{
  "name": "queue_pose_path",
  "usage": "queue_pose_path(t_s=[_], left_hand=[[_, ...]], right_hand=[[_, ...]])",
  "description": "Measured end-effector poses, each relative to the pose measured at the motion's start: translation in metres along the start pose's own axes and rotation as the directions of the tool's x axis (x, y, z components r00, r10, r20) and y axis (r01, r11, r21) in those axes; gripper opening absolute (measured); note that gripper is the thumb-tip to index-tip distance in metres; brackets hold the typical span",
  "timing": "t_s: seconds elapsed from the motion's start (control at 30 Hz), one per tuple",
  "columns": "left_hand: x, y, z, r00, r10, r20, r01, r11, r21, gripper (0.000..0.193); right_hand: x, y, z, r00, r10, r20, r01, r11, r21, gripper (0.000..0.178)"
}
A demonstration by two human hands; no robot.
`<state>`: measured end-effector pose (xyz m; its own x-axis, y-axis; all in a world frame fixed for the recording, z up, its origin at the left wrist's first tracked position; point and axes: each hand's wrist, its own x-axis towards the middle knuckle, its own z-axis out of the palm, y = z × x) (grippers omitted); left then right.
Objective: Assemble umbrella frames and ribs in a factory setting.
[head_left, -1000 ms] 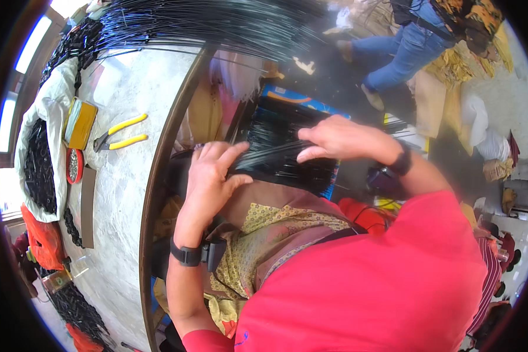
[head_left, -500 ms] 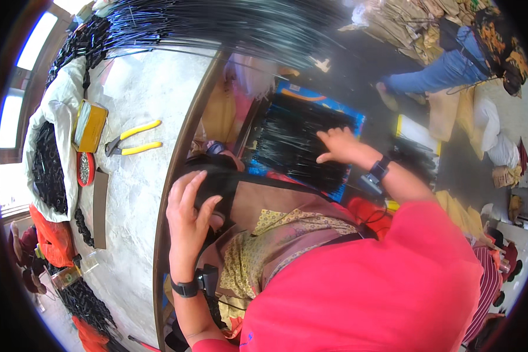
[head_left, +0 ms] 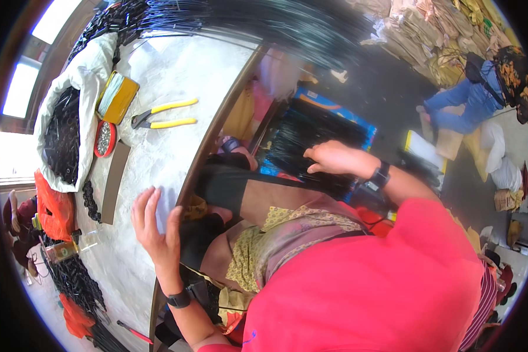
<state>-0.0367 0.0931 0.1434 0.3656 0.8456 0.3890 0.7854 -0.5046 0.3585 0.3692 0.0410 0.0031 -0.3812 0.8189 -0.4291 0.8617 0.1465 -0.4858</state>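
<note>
The left hand (head_left: 158,234) is open, fingers spread and seemingly bare, over the right edge of the tabletop (head_left: 161,155). Well apart from it, the right hand (head_left: 339,159) is curled at the black strips (head_left: 317,126), which lie in the blue-edged box (head_left: 366,130) beyond that edge; blur hides whether it grips any. Thin and loosely crossed, the strips could snag one another if lifted unevenly, and some could spill over the box's rim. A careless sweep of the left hand could catch the dark flat bar (head_left: 116,183) or, farther in, tip the red dish (head_left: 105,139) of small pieces. Long strips (head_left: 258,20) overhang the tabletop's far right corner; a knock there might drag them off.
</note>
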Motion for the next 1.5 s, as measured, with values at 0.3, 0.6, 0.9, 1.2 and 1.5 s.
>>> queue_pose_path(t_s=[0.3,0.6,0.9,1.2,1.5], left_hand=[[-0.002,-0.004,0.025,0.981,-0.048,0.188,-0.045,0.888,0.458,0.085],[-0.002,-0.002,0.028,0.983,-0.025,0.184,-0.064,0.885,0.461,0.081],[-0.004,0.001,0.029,0.983,-0.021,0.182,-0.068,0.879,0.473,0.082],[-0.003,0.000,0.029,0.985,-0.019,0.174,-0.068,0.875,0.480,0.083],[0.001,-0.002,0.031,0.984,-0.005,0.180,-0.077,0.893,0.444,0.083]], right_hand=[[0.005,-0.004,0.019,0.998,-0.059,-0.008,0.059,0.995,0.079,0.041],[-0.021,0.000,0.029,0.985,0.014,0.172,-0.040,0.988,0.148,0.040],[-0.023,0.034,0.070,0.978,0.072,0.195,-0.098,0.987,0.128,0.045],[-0.018,0.035,0.071,0.981,0.074,0.182,-0.100,0.985,0.142,0.044],[-0.016,0.025,0.061,0.999,0.033,0.042,-0.038,0.991,0.130,0.036]])
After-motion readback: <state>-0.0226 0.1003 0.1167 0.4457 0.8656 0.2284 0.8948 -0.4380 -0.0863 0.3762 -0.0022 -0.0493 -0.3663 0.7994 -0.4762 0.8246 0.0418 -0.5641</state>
